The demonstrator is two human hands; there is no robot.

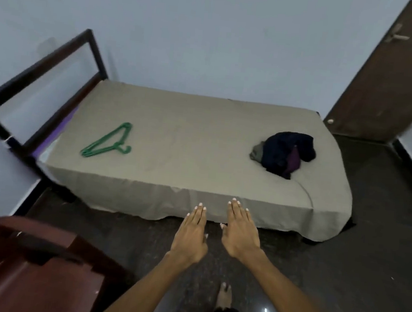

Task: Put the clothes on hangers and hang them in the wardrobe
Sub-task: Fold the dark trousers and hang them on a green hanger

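Your left hand (190, 235) and right hand (239, 230) hover flat, fingers straight, gripping nothing. Hangers (107, 141) and clothes (284, 153) lie well apart on bed (189, 134); dark floor (368, 234), door (383, 80) at right.

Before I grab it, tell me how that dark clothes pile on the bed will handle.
The clothes pile looks crumpled and soft, so it will probably sag and drape. Several garments seem bunched together, so one lift may drop pieces.

Both hands, left (190, 235) and right (240, 231), reach flat toward the bed (189, 134) bearing green hangers (107, 141) and crumpled clothes (284, 154).
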